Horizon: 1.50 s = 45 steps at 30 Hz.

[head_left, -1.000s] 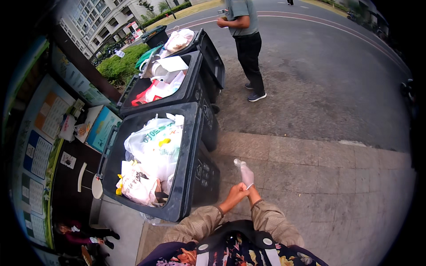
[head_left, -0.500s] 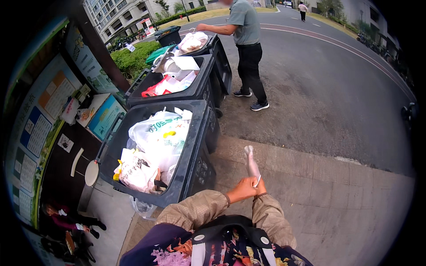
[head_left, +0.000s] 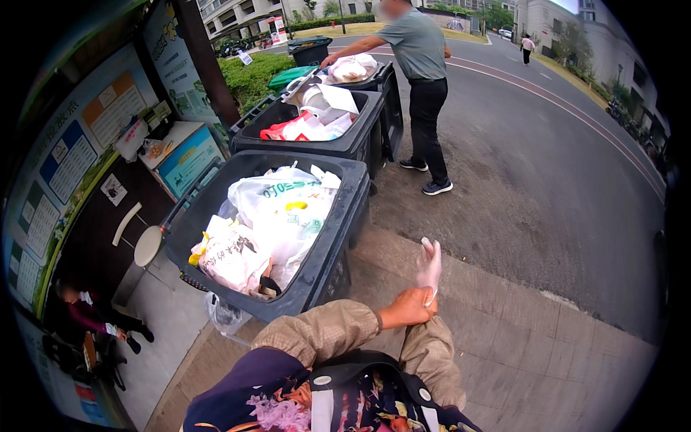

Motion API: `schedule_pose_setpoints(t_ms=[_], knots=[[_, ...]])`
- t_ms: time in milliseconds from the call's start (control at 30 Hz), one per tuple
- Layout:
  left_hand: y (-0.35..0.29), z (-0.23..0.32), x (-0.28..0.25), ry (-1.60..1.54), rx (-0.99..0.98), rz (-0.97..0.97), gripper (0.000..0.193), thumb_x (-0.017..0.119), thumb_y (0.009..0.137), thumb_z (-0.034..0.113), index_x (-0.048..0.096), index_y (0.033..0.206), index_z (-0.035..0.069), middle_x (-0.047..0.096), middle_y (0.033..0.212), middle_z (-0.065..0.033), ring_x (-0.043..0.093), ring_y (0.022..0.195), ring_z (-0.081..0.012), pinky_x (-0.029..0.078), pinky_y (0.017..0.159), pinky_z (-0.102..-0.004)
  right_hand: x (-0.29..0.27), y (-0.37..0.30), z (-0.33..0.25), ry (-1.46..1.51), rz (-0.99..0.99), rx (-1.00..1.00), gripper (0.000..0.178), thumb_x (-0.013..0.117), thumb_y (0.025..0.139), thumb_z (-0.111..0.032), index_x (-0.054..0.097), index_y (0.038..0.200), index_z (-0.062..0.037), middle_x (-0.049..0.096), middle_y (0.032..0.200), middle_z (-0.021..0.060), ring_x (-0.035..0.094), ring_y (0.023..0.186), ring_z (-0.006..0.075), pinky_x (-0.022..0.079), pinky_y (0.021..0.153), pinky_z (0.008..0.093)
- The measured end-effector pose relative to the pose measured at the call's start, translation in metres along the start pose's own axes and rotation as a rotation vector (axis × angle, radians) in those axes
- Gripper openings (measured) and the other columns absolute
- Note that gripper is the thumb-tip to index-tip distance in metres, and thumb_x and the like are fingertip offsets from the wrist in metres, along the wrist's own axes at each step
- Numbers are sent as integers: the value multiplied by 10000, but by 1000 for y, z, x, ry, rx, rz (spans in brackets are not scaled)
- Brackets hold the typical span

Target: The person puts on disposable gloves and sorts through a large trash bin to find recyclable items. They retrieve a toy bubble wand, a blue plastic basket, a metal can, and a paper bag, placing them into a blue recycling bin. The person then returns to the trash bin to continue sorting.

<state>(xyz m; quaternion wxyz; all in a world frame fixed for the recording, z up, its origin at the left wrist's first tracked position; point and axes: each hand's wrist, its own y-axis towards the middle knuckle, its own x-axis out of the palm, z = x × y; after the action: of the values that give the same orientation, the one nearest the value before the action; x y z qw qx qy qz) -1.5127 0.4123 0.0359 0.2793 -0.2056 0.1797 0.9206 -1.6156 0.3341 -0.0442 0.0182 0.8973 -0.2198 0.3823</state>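
The left hand has its grip pinched together on the cuff of a thin, pale glove at the right wrist. The right hand is inside that glove, fingers together and pointing up and away; whether it grips anything cannot be told, and nothing shows in it. Both tan sleeves cross just below, near the lower middle of the view, over grey paving.

Just left of the hands stands a black bin, lid open, heaped with white bags. Farther along the same row a second bin holds red and white rubbish, and a third one beyond it carries a bag on top. A person in a grey shirt stands at the far bin, one arm reaching over it. To the right lies the road. On the far left is a notice board.
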Motion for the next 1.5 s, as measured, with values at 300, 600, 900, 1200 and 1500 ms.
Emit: schedule_pose_setpoints(t_ms=[300,600,900,1200,1500], knots=[[5,0,-7,43,95,83,144,566,714,93,442,655,50,518,597,-184,525,567,-393,400,522,-454,53,10,-19,120,-166,78,754,405,910,-554,83,1464,-156,37,1531,75,49,1406,266,74,1110,486],[2,0,-3,70,121,53,136,583,668,70,448,657,57,523,605,-165,544,596,-377,408,540,-443,26,37,-7,550,109,177,459,548,894,-377,495,1245,-86,650,869,1,611,779,143,493,800,334],[-4,9,-7,24,87,-16,115,593,647,73,483,681,64,558,629,-113,577,622,-325,441,575,-406,63,6,-47,577,-745,223,865,405,800,-717,243,1428,-143,353,1430,102,536,920,166,453,760,311],[-5,19,-20,-23,107,23,141,589,648,76,467,718,62,536,629,-133,561,622,-345,432,575,-415,71,16,-42,345,-282,6,482,425,969,-293,324,1393,-88,536,1229,71,498,1128,172,406,954,339],[19,9,-39,187,279,68,208,568,722,55,437,883,46,523,812,-161,555,725,-399,438,600,-458,38,30,-56,642,-356,22,362,409,970,-326,576,1131,-48,238,479,-49,204,418,64,233,395,210]])
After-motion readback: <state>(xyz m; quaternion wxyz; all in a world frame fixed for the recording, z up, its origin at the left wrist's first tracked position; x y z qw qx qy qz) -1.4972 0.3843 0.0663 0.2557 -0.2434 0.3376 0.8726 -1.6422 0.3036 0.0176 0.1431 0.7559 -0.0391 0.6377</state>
